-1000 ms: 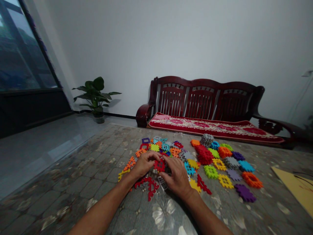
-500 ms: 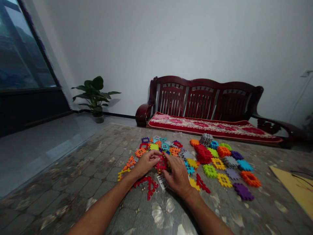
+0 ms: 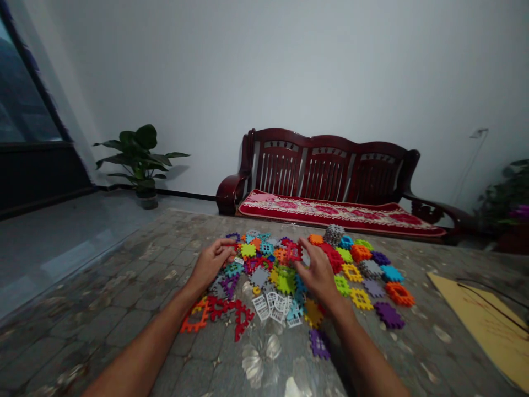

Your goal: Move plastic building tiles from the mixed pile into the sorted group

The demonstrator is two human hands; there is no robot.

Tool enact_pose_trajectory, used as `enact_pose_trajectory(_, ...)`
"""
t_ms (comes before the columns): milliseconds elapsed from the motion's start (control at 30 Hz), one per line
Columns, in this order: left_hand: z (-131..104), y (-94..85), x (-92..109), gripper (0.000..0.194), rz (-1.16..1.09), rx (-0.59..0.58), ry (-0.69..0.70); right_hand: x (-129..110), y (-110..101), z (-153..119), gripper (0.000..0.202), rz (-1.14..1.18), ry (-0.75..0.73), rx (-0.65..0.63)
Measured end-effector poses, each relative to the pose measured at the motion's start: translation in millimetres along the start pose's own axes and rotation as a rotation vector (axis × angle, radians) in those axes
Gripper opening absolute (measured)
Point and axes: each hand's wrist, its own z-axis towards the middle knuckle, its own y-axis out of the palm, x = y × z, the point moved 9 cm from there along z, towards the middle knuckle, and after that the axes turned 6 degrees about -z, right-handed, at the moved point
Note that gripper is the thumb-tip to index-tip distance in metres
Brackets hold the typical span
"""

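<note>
My right hand [image 3: 317, 271] pinches a red notched piece [image 3: 293, 252] between thumb and fingers, above the right side of a loose pile. At the pile's left edge, the fingers of my left hand [image 3: 212, 266] are closed, and what they hold, if anything, is too hidden to name. Between the hands lie a lime piece [image 3: 248, 250], a grey piece [image 3: 259, 277] and a green piece [image 3: 286, 282]. White lattice pieces [image 3: 273, 306] rest nearer to me, with red pieces [image 3: 243, 320] to their left.
Sorted pieces in several colours, among them a purple one [image 3: 389, 315], lie on the right of the patterned tabletop [image 3: 157, 309]. A yellow board [image 3: 479, 314] with a dark cord is farther right. Behind the table are a wooden bench [image 3: 285, 165] and a potted plant [image 3: 142, 157].
My hands have moved apart, left hand leftward and right hand rightward with a red piece. More of the middle of the pile shows. The view has turned slightly right.
</note>
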Motion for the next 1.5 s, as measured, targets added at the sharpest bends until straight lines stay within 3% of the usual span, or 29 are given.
enact_pose_trajectory(100, 8, -31.7, -10, 0.043, 0.042, 0.134, -0.012, 40, -20, 9, 0.056, -0.072, 0.083, 0.027)
enact_pose_trajectory(233, 16, -67.2, -27, 0.039, 0.104, 0.258, -0.036, 91, -35, 6, 0.060, -0.122, 0.215, -0.035)
enact_pose_trajectory(400, 22, -91.8, -49, 0.037, 0.121, 0.302, -0.109, 127, -37, -7, 0.067, -0.104, 0.310, -0.088)
enact_pose_trajectory(667, 24, -92.1, -64, 0.035, 0.108, 0.260, -0.165, 147, -29, -16, 0.073, -0.054, 0.387, -0.127)
enact_pose_trajectory(1100, 25, -89.1, -64, 0.033, 0.144, 0.216, -0.170, 145, -24, -17, 0.078, -0.095, 0.415, -0.161)
enact_pose_trajectory(1500, 24, -86.7, -62, 0.037, 0.158, 0.205, -0.154, 143, -23, -15, 0.061, -0.137, 0.423, -0.206)
